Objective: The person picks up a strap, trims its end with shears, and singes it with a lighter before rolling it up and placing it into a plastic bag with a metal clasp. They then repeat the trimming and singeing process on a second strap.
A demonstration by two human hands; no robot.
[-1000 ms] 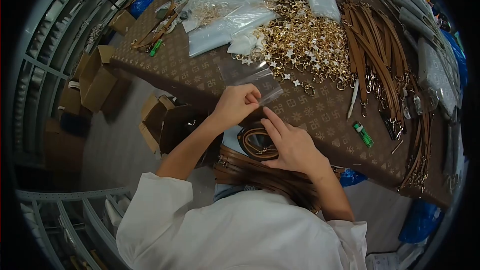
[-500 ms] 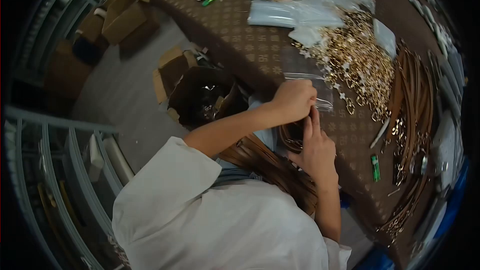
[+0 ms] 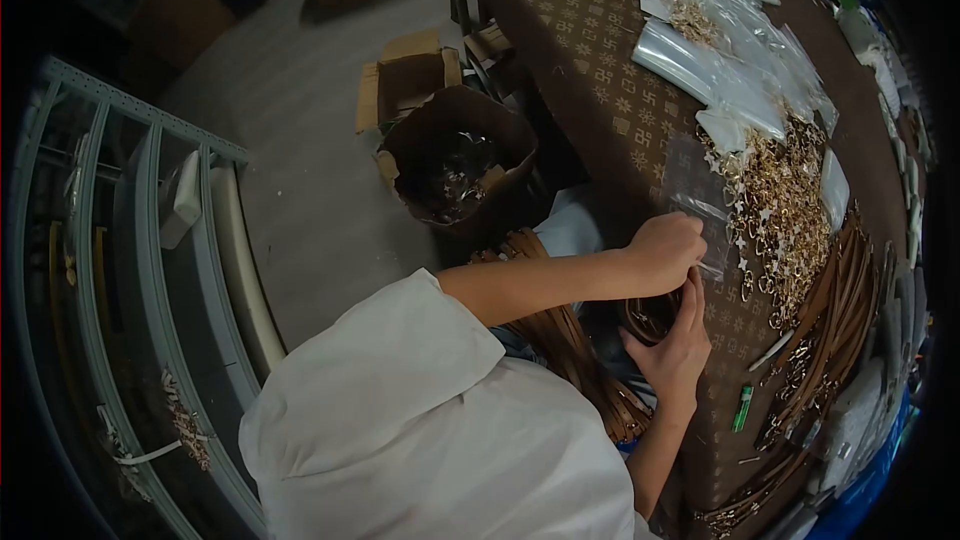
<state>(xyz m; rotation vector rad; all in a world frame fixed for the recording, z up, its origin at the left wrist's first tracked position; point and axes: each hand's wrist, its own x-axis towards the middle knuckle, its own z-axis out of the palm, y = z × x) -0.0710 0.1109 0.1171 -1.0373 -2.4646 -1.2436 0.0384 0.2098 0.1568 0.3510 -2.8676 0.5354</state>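
Grey floor is seen beside a table draped in patterned brown cloth. By the table's near edge, a coiled strap is held over the lap. It is grasped between the thumb and outstretched fingers of the right hand. The left hand is bent over the coil's upper side, its fingers curled in; whether anything is pinched in them cannot be told.

More brown straps are laid across the lap. On the floor, an open carton is placed just beside a dark bin, in which crumpled clear plastic and small shiny bits are held. What is in the carton cannot be made out.

A clear bag is laid flat near the table's near edge, its contents unclear. Clear packets are heaped beyond it, next to a pile of gold clasps. Tan straps are bundled beside the clasps, and a green lighter is set near the near edge.
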